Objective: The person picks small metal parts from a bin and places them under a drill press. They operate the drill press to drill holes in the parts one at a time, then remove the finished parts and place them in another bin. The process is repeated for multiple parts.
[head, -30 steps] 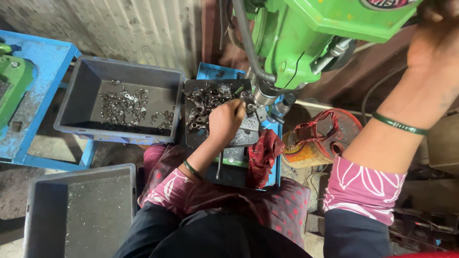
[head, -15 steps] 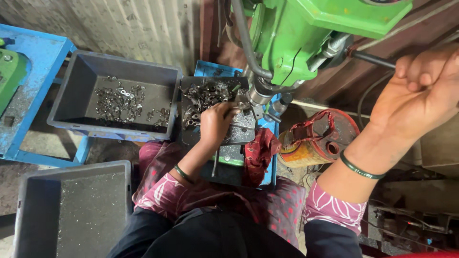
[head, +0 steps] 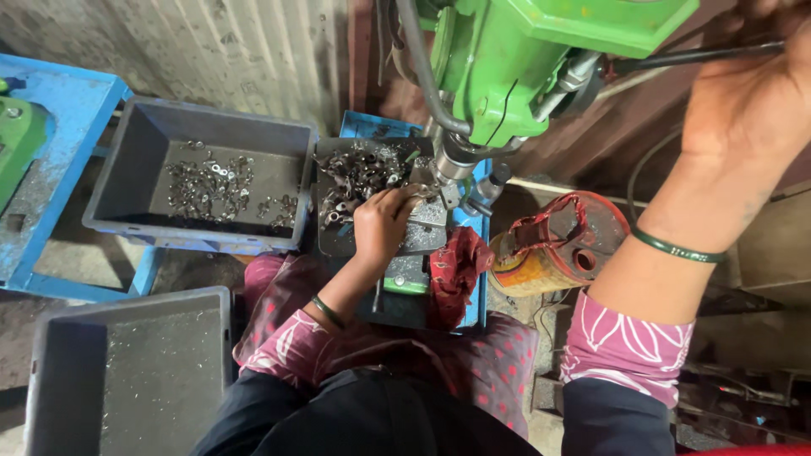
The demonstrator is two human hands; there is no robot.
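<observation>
Head view: green drill press (head: 524, 59) stands upright at top centre, spindle pointing down at its table. Black feed lever (head: 676, 57) runs near-horizontal, rightward. Right hand (head: 748, 110), arm raised, grips the lever. Left hand (head: 382, 224), fingers curled, holds a small metal part under the spindle, beside the parts tray (head: 359, 181).

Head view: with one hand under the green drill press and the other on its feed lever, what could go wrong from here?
1. The left hand sits right beside the spindle; fingers could be caught or cut if the right hand pulls the lever down.
2. The red cloth lies close to the work spot and might snag.
3. Loose metal parts crowd the tray and could spill.
</observation>
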